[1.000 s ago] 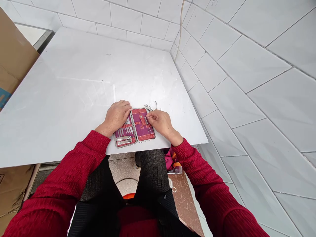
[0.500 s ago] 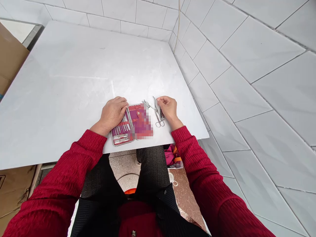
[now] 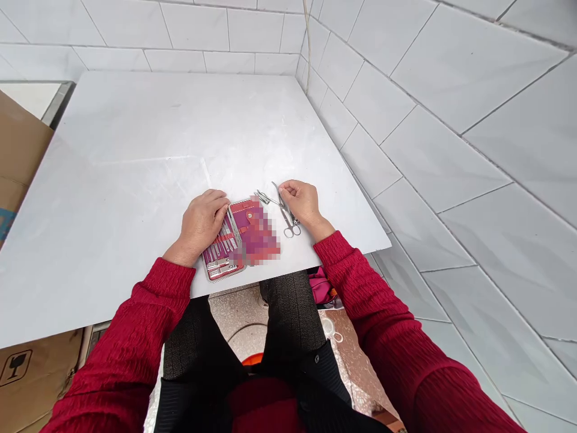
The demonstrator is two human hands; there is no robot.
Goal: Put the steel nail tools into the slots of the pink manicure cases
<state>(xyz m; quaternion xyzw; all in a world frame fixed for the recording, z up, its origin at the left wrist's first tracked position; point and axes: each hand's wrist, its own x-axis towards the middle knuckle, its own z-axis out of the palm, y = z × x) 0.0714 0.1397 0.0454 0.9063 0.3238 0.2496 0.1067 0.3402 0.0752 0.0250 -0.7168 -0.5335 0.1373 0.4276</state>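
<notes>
An unfolded manicure set case with a red and purple lining lies near the table's front edge. Metal tools and nail clippers sit in its left half; part of the right half is pixelated. My left hand curls around the case's upper left edge, thumb against it. Just right of the case lie small scissors and metal nippers, overlapping. Over them my right hand is closed in a pinch beside a thin curved metal end; what the fingertips hold is unclear. A nail clipper is partly hidden under this hand.
The white table meets a tiled wall on the right and another at the back. Cardboard boxes stand at the left, with another box below the table. A pink bag is under the front edge.
The camera view has tilted, so the table sits lower in the picture. My right hand has shifted slightly left over the loose tools, covering more of the nail clipper. My left hand stays on the case.
</notes>
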